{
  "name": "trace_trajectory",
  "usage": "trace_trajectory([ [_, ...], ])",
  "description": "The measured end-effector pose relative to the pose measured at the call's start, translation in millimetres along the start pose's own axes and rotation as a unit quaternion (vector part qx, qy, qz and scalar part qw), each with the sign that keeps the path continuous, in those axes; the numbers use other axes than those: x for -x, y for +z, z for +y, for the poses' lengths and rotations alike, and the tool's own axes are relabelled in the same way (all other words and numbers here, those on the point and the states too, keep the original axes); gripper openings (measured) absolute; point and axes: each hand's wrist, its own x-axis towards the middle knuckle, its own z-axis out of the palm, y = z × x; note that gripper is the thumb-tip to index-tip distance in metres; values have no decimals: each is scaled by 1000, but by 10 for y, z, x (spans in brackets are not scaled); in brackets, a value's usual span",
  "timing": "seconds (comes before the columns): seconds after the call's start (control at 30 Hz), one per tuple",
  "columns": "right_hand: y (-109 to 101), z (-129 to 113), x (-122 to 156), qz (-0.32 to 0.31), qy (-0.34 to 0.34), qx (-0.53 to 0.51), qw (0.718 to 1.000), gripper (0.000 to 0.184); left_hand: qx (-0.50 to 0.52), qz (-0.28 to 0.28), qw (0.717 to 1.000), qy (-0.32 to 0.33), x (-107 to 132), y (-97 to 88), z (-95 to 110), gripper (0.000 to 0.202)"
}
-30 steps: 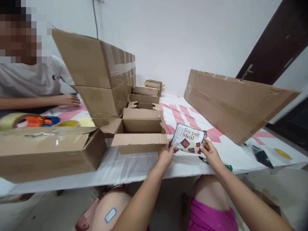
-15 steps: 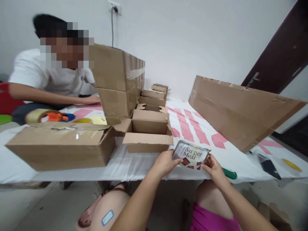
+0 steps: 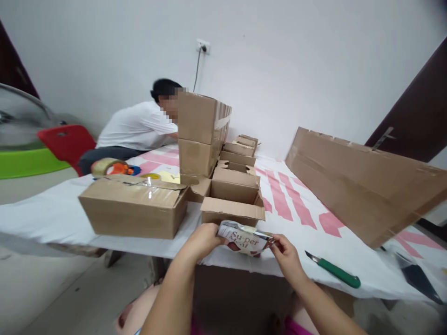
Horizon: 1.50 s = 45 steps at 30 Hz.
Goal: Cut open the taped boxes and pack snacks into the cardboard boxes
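Both my hands hold a silver "Su-per Meal" pouch [image 3: 246, 239] just over the table's near edge. My left hand [image 3: 202, 239] grips its left end with fingers curled. My right hand [image 3: 286, 253] pinches its right end. The pouch is tilted nearly flat and bent. A small open cardboard box [image 3: 233, 199] stands right behind it on the white and pink cloth [image 3: 307, 232].
A closed taped box [image 3: 134, 211] sits at the left, a tape dispenser [image 3: 113, 166] behind it. Stacked boxes [image 3: 202, 132] and more small boxes run to the back. A long flat carton [image 3: 363, 179] leans at right. A green-handled knife [image 3: 337, 272] lies near the front edge. Another person in white sits at the far left.
The pouch has come down and tipped flatter toward the table edge, still in both hands. The view has swung left and pulled back, showing the other person and a red chair.
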Motion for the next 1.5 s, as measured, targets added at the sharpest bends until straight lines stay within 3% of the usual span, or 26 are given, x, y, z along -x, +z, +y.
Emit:
trace_trajectory([
  [0.13, 305, 41, -5, -26, -17, -20, 999, 27, -37, 39, 996, -70, -14, -91, -242, 25],
  [0.3, 516, 35, 123, -62, -89, 75, 991, 19, -43, 89, 990, -100, -66, -62, -272, 30],
  [0.53, 509, -39, 177, -83, -132, 122, 980, 15, -54, 87, 988, -118, -64, -2, -160, 46],
  [0.9, 529, 23, 168, -101, -105, 133, 980, 12, -53, 93, 986, -131, -149, 42, -89, 40],
  [1.13, 525, 87, 154, -100, -70, 121, 985, 31, -52, 122, 980, -151, -128, 64, -61, 49],
  [1.3, 528, 79, 154, -101, -75, 137, 983, 27, -40, 139, 977, -153, -179, 89, -83, 52],
  [1.5, 546, 91, 143, -94, -81, 151, 981, 30, -24, 158, 980, -121, -267, 117, -157, 42],
])
